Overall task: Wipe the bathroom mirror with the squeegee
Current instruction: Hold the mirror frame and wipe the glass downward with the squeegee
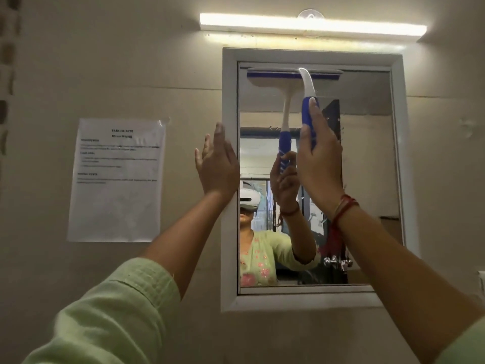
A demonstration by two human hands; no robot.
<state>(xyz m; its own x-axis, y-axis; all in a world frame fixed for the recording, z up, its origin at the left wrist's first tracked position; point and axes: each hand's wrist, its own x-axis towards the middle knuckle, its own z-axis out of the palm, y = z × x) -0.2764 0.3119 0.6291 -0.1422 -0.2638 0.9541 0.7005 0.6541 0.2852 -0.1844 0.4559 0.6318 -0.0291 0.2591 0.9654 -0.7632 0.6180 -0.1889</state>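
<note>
Dim room, tube light (312, 24) glaring, edges prob. warped

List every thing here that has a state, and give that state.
mirror, mounted upright, showing reflections.
squeegee, held upright, blade against the mirror's top edge.
right hand, gripping the squeegee's blue handle.
left hand, fingers straight, raised at the mirror's left side.
tube light, on.
paper notice, stuck up flat, left of the mirror.
</note>
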